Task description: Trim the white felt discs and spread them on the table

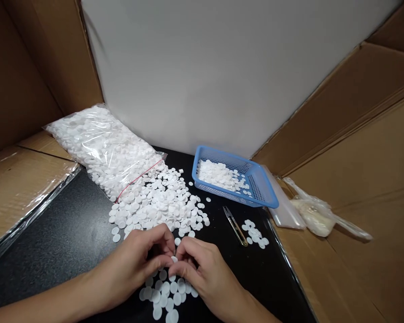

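My left hand [138, 260] and my right hand [202, 269] meet fingertip to fingertip above the black table [60, 242]. Together they pinch a small white disc [174, 259]. Under my hands lies a small cluster of white discs [166, 294]. A large loose heap of the same white discs [158, 202] spreads just beyond my fingers. It spills from an open clear plastic bag [101, 143] full of discs at the back left.
A blue plastic basket [256, 188] with discs inside stands at the back right. Thread snips [234, 225] lie beside a small pile of discs [255, 233]. Clear bags [309, 211] rest on cardboard to the right. Cardboard walls enclose the table.
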`<state>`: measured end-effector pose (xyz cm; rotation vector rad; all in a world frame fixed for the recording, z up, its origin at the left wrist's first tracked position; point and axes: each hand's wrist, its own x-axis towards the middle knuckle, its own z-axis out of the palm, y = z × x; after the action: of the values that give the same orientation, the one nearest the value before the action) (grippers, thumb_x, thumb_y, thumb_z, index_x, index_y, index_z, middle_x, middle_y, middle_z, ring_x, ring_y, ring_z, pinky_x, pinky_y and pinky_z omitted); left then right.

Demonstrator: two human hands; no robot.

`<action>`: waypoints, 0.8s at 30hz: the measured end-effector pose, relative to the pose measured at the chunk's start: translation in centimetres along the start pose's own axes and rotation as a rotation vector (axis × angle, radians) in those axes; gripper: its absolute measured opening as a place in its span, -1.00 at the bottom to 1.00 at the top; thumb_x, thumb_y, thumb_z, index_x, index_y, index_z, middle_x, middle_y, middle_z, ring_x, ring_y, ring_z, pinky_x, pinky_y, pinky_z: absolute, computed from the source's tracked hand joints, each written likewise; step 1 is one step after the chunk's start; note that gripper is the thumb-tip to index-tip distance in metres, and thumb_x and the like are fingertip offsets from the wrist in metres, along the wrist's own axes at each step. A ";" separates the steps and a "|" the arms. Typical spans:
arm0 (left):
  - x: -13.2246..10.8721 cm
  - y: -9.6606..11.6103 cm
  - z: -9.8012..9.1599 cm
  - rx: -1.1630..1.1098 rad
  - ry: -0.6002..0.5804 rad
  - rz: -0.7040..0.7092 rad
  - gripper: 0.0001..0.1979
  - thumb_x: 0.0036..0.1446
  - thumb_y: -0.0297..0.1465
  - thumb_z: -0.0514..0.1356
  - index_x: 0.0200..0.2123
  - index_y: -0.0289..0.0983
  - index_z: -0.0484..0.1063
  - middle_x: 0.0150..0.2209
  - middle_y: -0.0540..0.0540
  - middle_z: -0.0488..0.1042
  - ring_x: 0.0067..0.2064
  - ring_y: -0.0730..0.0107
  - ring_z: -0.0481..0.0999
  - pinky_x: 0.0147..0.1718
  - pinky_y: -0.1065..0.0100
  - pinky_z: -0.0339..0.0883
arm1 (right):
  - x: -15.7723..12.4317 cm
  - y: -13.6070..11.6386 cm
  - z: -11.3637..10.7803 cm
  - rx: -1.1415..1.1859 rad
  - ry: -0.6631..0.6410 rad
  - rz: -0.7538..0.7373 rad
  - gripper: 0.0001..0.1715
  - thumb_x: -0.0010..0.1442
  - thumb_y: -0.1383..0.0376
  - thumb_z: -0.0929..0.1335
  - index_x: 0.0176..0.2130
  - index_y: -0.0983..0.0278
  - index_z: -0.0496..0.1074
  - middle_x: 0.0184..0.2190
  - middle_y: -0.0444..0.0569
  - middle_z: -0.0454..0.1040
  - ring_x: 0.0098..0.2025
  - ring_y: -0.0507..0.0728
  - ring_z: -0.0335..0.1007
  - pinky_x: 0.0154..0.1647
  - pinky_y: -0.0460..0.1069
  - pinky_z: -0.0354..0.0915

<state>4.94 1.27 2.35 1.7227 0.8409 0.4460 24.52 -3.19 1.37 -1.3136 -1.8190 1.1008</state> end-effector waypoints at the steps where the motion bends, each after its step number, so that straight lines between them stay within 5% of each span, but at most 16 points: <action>1: -0.1 0.2 0.1 -0.008 0.002 0.015 -0.89 0.30 -0.34 0.17 -0.29 -0.23 0.38 -0.36 0.01 0.52 -0.33 0.39 0.44 -0.35 0.40 0.24 | 0.0 -0.1 0.0 -0.005 -0.008 -0.026 -0.47 0.37 -0.06 0.27 -0.47 0.23 0.28 -0.51 -0.19 0.28 -0.47 0.01 0.17 -0.47 -0.09 0.10; 8: -0.1 1.0 0.7 -0.439 -0.065 -0.062 -0.79 0.23 -0.29 0.29 -0.31 -0.23 0.31 -0.38 0.03 0.47 -0.31 0.41 0.44 -0.33 0.40 0.26 | -0.2 0.0 -0.4 0.285 -0.146 0.069 -0.40 0.39 -0.12 0.18 -0.48 0.24 0.28 -0.58 -0.19 0.29 -0.53 0.01 0.20 -0.48 -0.09 0.10; 12: 0.3 1.0 0.7 -0.483 -0.032 -0.132 -0.71 0.13 -0.27 0.37 -0.34 -0.25 0.30 -0.43 0.08 0.40 -0.39 0.49 0.34 -0.40 0.44 0.18 | 0.0 0.2 -1.6 0.234 -0.015 0.114 -0.48 0.37 -0.04 0.23 -0.45 0.24 0.35 -0.61 -0.19 0.29 -0.55 0.01 0.18 -0.50 -0.09 0.10; 15: 0.1 0.7 0.3 -0.348 -0.020 -0.165 -0.76 0.13 -0.28 0.34 -0.32 -0.25 0.34 -0.44 0.07 0.41 -0.40 0.46 0.34 -0.41 0.43 0.19 | 0.1 0.9 -4.2 0.017 0.193 0.117 -0.61 0.36 0.09 0.25 -0.42 0.23 0.38 -0.57 -0.17 0.35 -0.56 0.02 0.20 -0.52 -0.07 0.11; 19: -0.4 -0.5 -0.2 0.115 -0.099 -0.114 -0.89 0.24 -0.40 0.18 -0.36 -0.24 0.45 -0.40 0.01 0.49 -0.35 0.40 0.42 -0.39 0.43 0.20 | 0.0 2.6 -8.6 -0.383 0.547 0.117 -0.72 0.30 0.10 0.28 -0.35 0.20 0.41 -0.47 -0.09 0.47 -0.48 0.11 0.35 -0.44 -0.02 0.23; 24: -0.1 -1.4 -0.4 0.303 -0.120 0.045 -0.82 0.30 -0.43 0.12 -0.33 -0.22 0.51 -0.31 -0.03 0.48 -0.32 0.39 0.46 -0.37 0.44 0.22 | -0.5 4.2 -10.8 -0.641 0.523 0.096 -0.57 0.32 0.04 0.23 -0.46 0.19 0.39 -0.46 -0.04 0.43 -0.45 0.15 0.36 -0.41 0.03 0.26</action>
<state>4.14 1.61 1.15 2.0294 0.8145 0.2500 35.69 -0.17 2.52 -1.8487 -1.7567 0.1473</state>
